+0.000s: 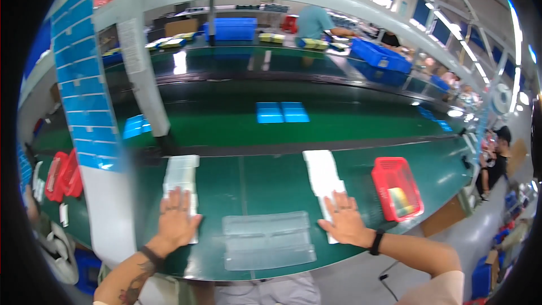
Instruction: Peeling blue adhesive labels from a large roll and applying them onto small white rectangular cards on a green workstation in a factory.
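Observation:
My left hand [176, 218] lies flat, fingers spread, on a stack of clear plastic trays [182, 174] at the left of the green bench [271, 178]. My right hand [344, 218], with a black band on the wrist, presses flat on a long white stack of sheets [322, 172] to the right. Between both hands, near the front edge, lies a clear folded plastic blister tray [268, 240], untouched. Neither hand grips anything.
A red basket [397, 187] with items stands at the right of the bench. Behind runs a green conveyor belt [237, 118]. A white post [144, 62] and a blue-labelled column [84, 90] stand at the left. Blue crates [379, 55] and other people are beyond and at right.

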The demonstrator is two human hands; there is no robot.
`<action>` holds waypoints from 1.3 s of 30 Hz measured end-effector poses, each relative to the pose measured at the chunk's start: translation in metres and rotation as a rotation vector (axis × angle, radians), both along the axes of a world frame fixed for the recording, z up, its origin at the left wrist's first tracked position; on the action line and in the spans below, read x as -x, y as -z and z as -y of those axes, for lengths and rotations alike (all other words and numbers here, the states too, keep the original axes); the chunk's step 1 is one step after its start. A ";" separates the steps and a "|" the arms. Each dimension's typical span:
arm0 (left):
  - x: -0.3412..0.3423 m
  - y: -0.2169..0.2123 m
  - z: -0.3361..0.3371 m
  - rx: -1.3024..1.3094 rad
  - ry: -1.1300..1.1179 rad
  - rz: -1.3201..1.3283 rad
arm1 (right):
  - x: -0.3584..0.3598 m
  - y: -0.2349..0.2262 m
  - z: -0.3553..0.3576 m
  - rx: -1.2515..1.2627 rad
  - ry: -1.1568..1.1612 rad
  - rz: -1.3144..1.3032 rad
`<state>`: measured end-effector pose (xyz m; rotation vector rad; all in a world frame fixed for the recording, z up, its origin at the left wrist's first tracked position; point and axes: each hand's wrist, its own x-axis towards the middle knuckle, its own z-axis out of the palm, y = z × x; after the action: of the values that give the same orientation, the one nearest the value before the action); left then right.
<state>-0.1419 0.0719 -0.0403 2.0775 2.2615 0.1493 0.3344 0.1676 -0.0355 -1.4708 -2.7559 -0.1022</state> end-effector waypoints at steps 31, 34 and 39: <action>0.001 -0.021 0.116 -0.047 0.124 0.030 | -0.040 -0.023 0.068 0.075 0.107 -0.201; -0.001 -0.019 0.123 -0.018 0.114 0.002 | -0.046 -0.016 0.073 0.041 0.068 -0.158; -0.006 -0.012 0.121 -0.053 0.114 -0.035 | -0.055 -0.010 0.079 -0.013 0.065 -0.146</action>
<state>-0.1356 -0.0493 -0.0278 2.2461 2.1746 0.1699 0.3893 0.0891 -0.0253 -1.5002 -2.5901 -0.0128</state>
